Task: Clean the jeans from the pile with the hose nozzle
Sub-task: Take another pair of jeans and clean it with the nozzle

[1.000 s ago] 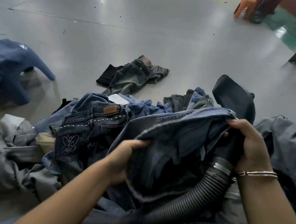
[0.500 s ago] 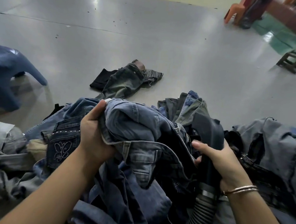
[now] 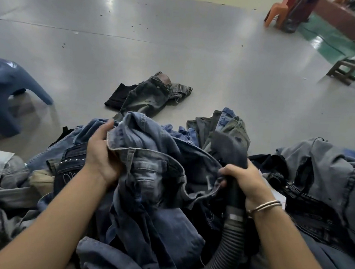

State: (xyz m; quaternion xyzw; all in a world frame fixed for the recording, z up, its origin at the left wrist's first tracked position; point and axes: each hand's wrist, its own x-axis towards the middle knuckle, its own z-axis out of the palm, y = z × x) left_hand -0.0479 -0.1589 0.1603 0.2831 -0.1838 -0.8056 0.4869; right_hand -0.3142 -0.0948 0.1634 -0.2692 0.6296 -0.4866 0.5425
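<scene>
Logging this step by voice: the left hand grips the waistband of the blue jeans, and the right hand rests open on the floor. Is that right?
Not quite. The left hand does grip the blue jeans at the waistband, but the head view shows the right hand wrapped around the black hose nozzle, not resting open on the floor.

a blue plastic stool (image 3: 5, 93) at left, an orange chair (image 3: 276, 12) and perhaps a wooden stool (image 3: 345, 71) far right.

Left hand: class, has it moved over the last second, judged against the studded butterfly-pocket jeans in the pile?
Yes. The left hand, gripping the blue jeans, moved leftward and away, and now overlaps the studded jeans.
</scene>
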